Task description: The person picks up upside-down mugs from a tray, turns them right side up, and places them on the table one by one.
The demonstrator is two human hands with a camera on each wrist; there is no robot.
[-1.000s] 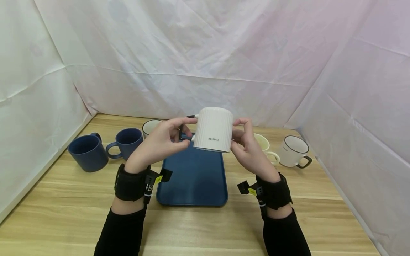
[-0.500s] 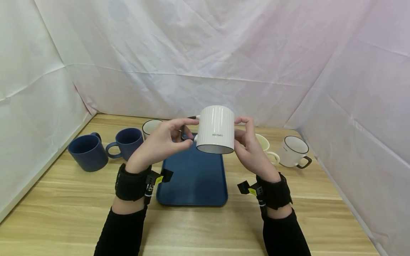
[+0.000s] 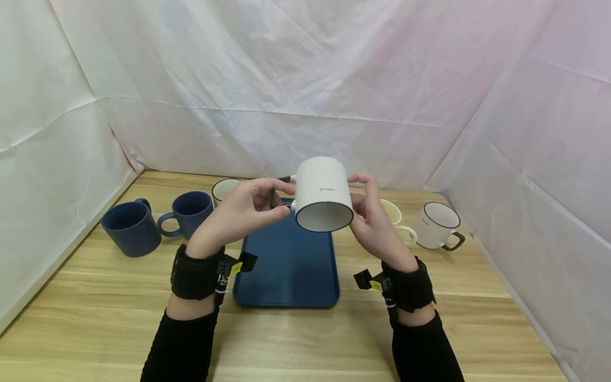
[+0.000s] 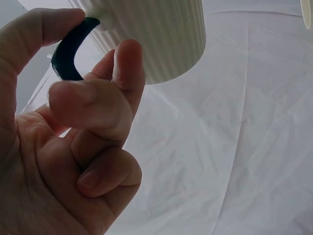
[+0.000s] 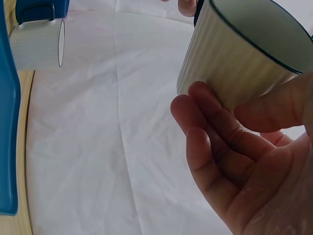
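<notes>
Both hands hold a white ribbed mug [image 3: 323, 192] in the air above the blue tray [image 3: 288, 265]. The mug is tipped so its open mouth faces me. My left hand [image 3: 244, 210] pinches the mug's dark handle [image 4: 71, 51] between thumb and fingers. My right hand [image 3: 369, 212] grips the mug's right wall [image 5: 230, 63], thumb near the rim and fingers curled round the ribbed side. The inside looks white with a dark rim line.
On the wooden table [image 3: 95, 297], two dark blue mugs [image 3: 131, 227] [image 3: 191, 212] stand at the left, and a white mug [image 3: 224, 189] behind them. A cream mug [image 3: 395, 216] and a black-rimmed white mug [image 3: 438, 226] stand at the right. White cloth walls [image 3: 305, 95] enclose the table.
The mug has tipped further toward me, from bottom-up with its side facing me to its mouth showing. It has risen slightly. Both hands keep their hold.
</notes>
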